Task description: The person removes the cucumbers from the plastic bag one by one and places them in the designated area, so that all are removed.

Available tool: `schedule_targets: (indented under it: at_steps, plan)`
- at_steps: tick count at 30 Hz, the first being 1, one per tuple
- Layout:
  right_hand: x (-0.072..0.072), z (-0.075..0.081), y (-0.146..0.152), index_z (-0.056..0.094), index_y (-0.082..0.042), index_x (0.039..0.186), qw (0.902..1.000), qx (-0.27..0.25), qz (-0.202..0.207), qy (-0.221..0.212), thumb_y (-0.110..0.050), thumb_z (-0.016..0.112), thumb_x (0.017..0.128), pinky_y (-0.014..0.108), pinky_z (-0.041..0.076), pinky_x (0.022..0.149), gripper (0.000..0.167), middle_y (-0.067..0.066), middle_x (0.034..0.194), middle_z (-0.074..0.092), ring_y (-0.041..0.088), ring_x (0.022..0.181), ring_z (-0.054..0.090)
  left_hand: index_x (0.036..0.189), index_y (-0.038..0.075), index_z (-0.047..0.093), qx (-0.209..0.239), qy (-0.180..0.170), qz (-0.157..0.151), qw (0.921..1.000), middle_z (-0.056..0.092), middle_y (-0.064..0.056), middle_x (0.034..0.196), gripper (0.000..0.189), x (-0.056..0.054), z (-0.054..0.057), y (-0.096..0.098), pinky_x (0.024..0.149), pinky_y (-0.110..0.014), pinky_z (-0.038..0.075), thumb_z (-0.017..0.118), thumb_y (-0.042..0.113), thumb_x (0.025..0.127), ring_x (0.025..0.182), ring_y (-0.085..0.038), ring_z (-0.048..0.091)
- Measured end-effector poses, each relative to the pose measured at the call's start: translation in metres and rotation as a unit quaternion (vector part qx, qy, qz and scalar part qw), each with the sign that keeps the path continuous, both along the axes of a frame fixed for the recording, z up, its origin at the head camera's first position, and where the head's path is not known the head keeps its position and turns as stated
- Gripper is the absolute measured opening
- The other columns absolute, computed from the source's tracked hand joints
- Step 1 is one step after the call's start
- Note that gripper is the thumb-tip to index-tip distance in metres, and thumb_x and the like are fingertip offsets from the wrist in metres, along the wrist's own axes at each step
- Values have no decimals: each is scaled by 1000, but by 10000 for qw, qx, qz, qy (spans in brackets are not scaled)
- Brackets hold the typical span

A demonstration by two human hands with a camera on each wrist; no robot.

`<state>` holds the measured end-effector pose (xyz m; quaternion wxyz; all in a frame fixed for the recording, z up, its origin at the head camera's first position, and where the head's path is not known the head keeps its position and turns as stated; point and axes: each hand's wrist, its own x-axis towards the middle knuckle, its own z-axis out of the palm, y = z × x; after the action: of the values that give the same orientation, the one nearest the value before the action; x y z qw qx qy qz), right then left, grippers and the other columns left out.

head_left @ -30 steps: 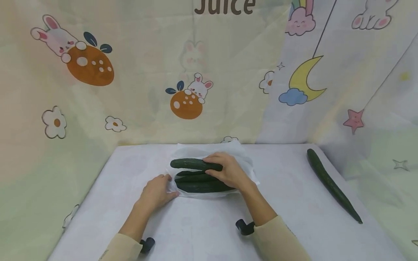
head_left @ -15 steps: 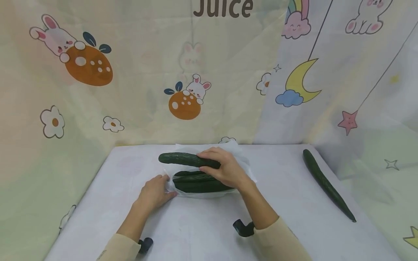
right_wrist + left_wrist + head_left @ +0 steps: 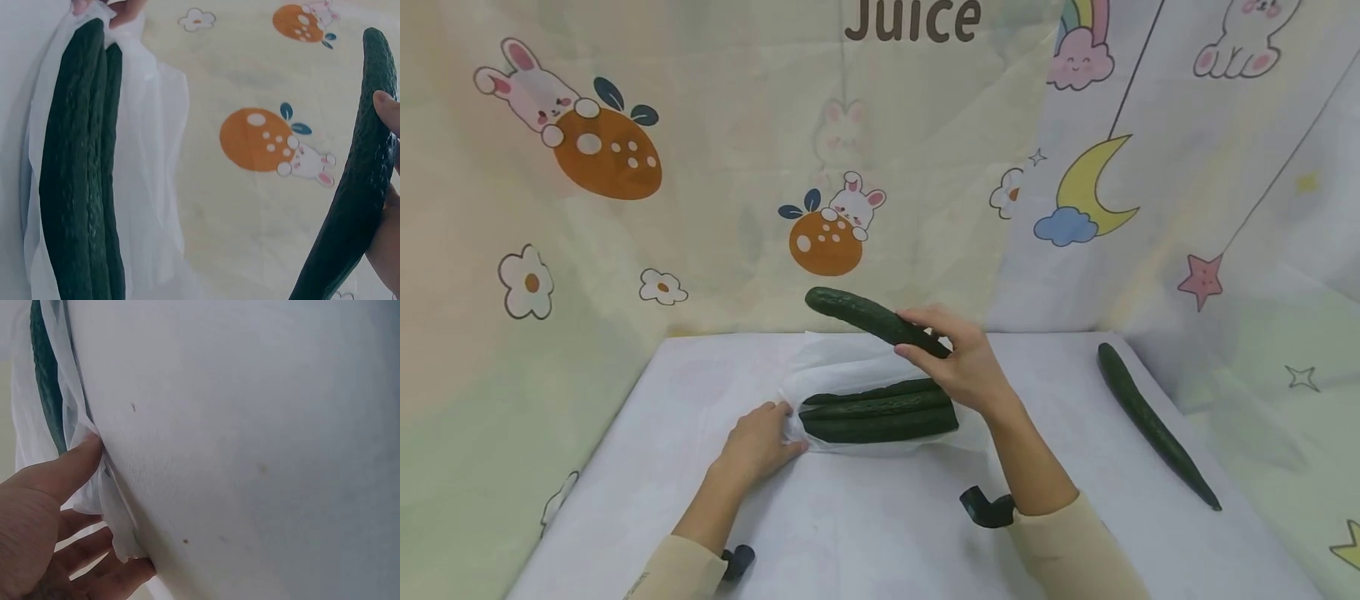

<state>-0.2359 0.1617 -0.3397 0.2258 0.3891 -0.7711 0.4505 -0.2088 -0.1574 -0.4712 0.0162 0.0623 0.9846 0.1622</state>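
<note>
My right hand (image 3: 966, 358) grips a dark green cucumber (image 3: 868, 318) near one end and holds it in the air, tilted, above the table's back edge. Below it, several cucumbers (image 3: 880, 412) lie side by side on a thin white plastic bag (image 3: 831, 360). My left hand (image 3: 760, 442) holds the bag's left end, thumb at the near corner. In the left wrist view the thumb and fingers (image 3: 128, 578) have the crumpled bag (image 3: 112, 506) between them. From the right wrist view, the raised cucumber (image 3: 359, 187) stands well apart from the others (image 3: 75, 162).
Another cucumber (image 3: 1157, 429) lies slanted along the right side of the white table (image 3: 865, 525). A printed cloth backdrop (image 3: 722, 208) rises behind the table. Black wrist cameras (image 3: 987, 508) sit at both sleeves.
My right hand has lifted the cucumber off the bag, upward and then to the right, tilting its free end up. The left hand stays at the bag's end.
</note>
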Motion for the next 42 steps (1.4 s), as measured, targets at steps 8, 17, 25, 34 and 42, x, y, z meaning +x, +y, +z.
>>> schedule_targets:
  at_steps: [8,17,25,34,42]
  plan:
    - [-2,-4,39,68,-3,132,9978,-402,-469,-250,9,78,84,23,54,84,50,11,121,70,16,100,67,132,1,62,-29,112,-78,9999,67,-16,116,64,2,-2,-2,86,-52,56,84,39,85,101,-35,67]
    - [22,5,65,66,3,132,9889,-557,-1219,-641,10,76,86,16,53,83,47,18,121,68,13,94,64,133,1,61,-114,82,-79,9999,66,-17,119,66,0,-2,-4,87,-54,55,84,41,84,103,-37,67]
    - [18,-14,87,67,-1,133,9819,-501,-1685,-698,7,77,87,12,51,83,48,17,120,69,7,91,62,133,1,61,-89,32,-53,9999,67,-17,120,67,0,-1,-3,86,-54,55,84,40,84,102,-36,67]
    - [16,-34,114,67,-1,132,9709,-548,-2166,-863,4,77,88,11,51,78,46,20,117,67,5,89,62,133,2,62,-35,21,-66,10000,66,-17,120,65,-1,0,-3,87,-54,55,84,40,85,103,-37,67]
    - [3,-73,161,67,-11,136,9496,-210,-2931,-1088,-9,80,90,8,47,77,47,14,122,69,-3,91,59,134,2,61,-120,-37,-34,9999,66,-16,120,66,-1,-3,-3,87,-54,55,83,41,85,104,-37,66]
